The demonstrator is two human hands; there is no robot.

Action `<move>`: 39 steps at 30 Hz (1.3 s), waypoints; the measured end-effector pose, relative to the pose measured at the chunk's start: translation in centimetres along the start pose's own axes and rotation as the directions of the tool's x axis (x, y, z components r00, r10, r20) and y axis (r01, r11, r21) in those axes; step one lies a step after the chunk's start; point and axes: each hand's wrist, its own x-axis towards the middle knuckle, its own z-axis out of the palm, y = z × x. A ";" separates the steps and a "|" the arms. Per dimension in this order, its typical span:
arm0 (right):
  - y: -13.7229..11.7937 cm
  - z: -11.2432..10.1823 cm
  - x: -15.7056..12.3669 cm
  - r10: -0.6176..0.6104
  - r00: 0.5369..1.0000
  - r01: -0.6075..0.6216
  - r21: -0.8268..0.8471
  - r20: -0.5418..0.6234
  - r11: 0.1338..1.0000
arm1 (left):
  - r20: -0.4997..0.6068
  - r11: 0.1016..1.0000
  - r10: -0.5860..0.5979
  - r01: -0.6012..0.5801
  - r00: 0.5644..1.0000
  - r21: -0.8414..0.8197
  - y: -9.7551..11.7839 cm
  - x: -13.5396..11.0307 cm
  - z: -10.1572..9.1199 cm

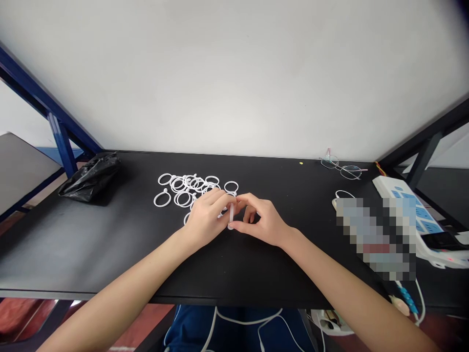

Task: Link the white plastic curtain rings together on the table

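Observation:
Over the middle of the black desk, my left hand point(209, 214) and my right hand point(266, 220) meet on a white curtain ring point(231, 213) that is seen edge-on. The fingers of both hands are closed about it, the right thumb at its lower end and the right forefinger near its top. Behind and to the left of my left hand lies a loose pile of similar white curtain rings point(183, 198), several with a small round eyelet. My left hand hides part of the pile. One single ring point(231, 187) rests just beyond my fingertips.
A crumpled black plastic bag point(91, 177) lies at the desk's left end. Eyeglasses point(351, 171) sit at the back right. Farther right are a blurred-out flat object point(370, 234) and a white power strip point(390, 188). White cables point(249, 322) hang below the front edge.

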 end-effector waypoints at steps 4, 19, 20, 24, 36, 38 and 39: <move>-0.1 0.0 0.1 0.020 1.000 -0.020 0.006 0.018 1.000 | -0.022 0.998 0.007 -0.006 1.000 0.058 -0.2 -0.2 0.2; -0.3 0.8 0.1 -0.054 0.949 0.058 0.002 -0.311 0.998 | -0.057 0.994 0.020 -0.014 0.998 0.104 -0.2 -0.2 0.2; -0.3 0.8 0.1 -0.055 0.944 0.059 0.001 -0.324 0.998 | -0.055 0.994 0.023 -0.017 0.998 0.110 -0.2 -0.2 0.2; -0.4 0.8 0.0 -0.055 0.948 0.069 0.033 -0.314 0.997 | -0.092 0.990 0.057 -0.045 0.994 0.131 0.0 0.1 0.1; -0.1 1.3 -0.5 -0.099 0.947 0.132 0.087 -0.305 0.988 | -0.114 0.989 0.060 -0.044 0.992 0.139 -0.2 0.4 0.0; -0.1 1.3 -0.4 -0.107 0.943 0.140 0.085 -0.314 0.986 | -0.116 0.990 0.060 -0.044 0.991 0.137 -0.2 0.4 0.0; -0.1 1.3 -0.4 -0.111 0.941 0.144 0.082 -0.319 0.986 | -0.120 0.990 0.060 -0.044 0.991 0.136 -0.2 0.4 0.0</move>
